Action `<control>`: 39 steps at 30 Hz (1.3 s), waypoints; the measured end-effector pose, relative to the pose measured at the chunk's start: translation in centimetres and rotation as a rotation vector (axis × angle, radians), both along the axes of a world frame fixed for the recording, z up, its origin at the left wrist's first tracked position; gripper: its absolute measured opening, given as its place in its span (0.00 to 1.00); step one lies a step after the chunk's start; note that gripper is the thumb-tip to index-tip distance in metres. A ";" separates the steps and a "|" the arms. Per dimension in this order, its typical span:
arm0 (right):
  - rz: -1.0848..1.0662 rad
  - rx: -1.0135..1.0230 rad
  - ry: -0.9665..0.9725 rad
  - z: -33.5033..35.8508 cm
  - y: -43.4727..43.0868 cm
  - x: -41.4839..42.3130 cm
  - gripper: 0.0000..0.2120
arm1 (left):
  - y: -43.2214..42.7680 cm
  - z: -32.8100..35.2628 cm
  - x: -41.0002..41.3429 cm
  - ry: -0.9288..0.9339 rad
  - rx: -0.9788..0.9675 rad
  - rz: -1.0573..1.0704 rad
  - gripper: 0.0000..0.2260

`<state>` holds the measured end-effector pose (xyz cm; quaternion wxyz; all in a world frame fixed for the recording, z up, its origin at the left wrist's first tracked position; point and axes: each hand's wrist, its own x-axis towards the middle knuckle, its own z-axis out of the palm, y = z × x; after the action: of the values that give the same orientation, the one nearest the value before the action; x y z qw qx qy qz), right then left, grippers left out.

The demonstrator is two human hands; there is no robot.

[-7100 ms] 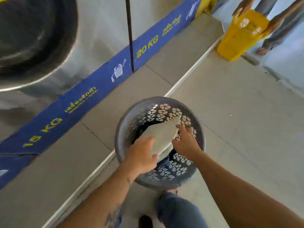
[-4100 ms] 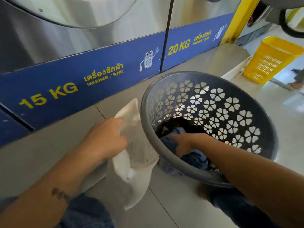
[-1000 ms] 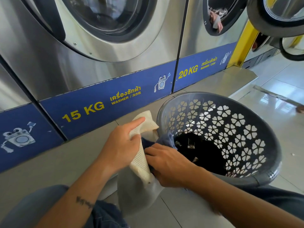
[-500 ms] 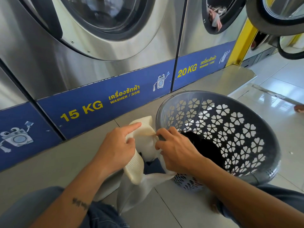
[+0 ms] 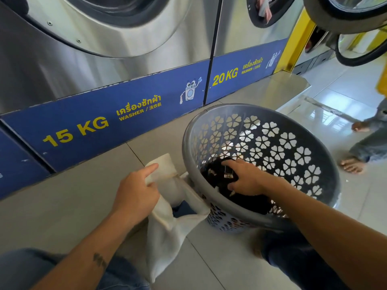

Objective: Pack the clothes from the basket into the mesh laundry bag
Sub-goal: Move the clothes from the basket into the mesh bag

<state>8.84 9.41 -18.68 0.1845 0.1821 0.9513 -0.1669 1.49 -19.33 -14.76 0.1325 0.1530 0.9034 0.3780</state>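
Black clothes [image 5: 249, 203] lie heaped in the bottom of the grey basket [image 5: 278, 122], whose wall is pierced with flower-shaped holes. The right hand [image 5: 247, 178] reaches over the near rim into the basket. Its fingers [image 5: 230, 164] curl down into the dark pile and grip the top of it.

Just left of the basket, touching its side, is the white mesh laundry bag [image 5: 165, 233], with its mouth up and open and its body hanging down toward the floor. A blue garment [image 5: 184, 208] shows inside the mouth. The left hand [image 5: 136, 195] holds the bag's left rim: thumb and curled fingers pinch the hem, while the index finger lies straight along it.

Basket and bag are over the pale tiled floor [image 5: 209, 258], at the edge of a low grey step [image 5: 62, 201]. The step runs along the foot of two steel washers [image 5: 104, 49], whose blue panels are marked 15 KG [image 5: 75, 130] and 20 KG [image 5: 225, 75]. The person's jeans-clad knees [image 5: 293, 254] show at the bottom edge. At the floor's right edge, another person's bare feet [image 5: 351, 165] are well apart from the basket.
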 end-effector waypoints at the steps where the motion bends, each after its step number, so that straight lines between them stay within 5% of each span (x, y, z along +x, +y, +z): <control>1: 0.002 -0.007 -0.072 -0.8 0.5 -0.2 0.39 | 0.2 -0.2 -0.3 0.009 -0.001 0.008 0.24; 7: 0.176 0.147 -0.337 -5.2 1.9 -3.8 0.41 | 2.0 -1.4 -1.5 0.108 -0.087 -0.067 0.27; 14: 0.336 0.228 -0.442 -10.9 1.2 -8.5 0.49 | 2.5 -2.9 -3.6 0.151 -0.100 -0.072 0.18; 18: 0.445 0.342 -0.497 -14.2 0.8 -9.0 0.39 | 2.6 -3.3 -3.9 0.110 -0.134 -0.163 0.16; 22: 0.518 0.299 -0.338 -13.4 0.1 -9.0 0.23 | 2.5 -3.3 -4.1 0.060 -0.207 -0.226 0.17; 26: 0.441 0.151 -0.219 -10.0 0.1 -8.3 0.21 | 2.3 -3.0 -3.9 -0.021 -0.233 -0.234 0.24; 31: 0.266 0.003 0.040 -2.0 0.2 -5.1 0.26 | 2.1 -0.4 -2.9 -0.066 0.017 -0.066 0.26; 39: -0.088 -0.304 0.421 7.1 -0.9 1.1 0.07 | 0.3 5.0 0.3 -0.039 0.339 0.132 0.24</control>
<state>9.90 8.47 -11.60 0.0003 0.1546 0.9240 -0.3499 1.75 -19.06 -9.74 0.0970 0.1064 0.8321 0.5357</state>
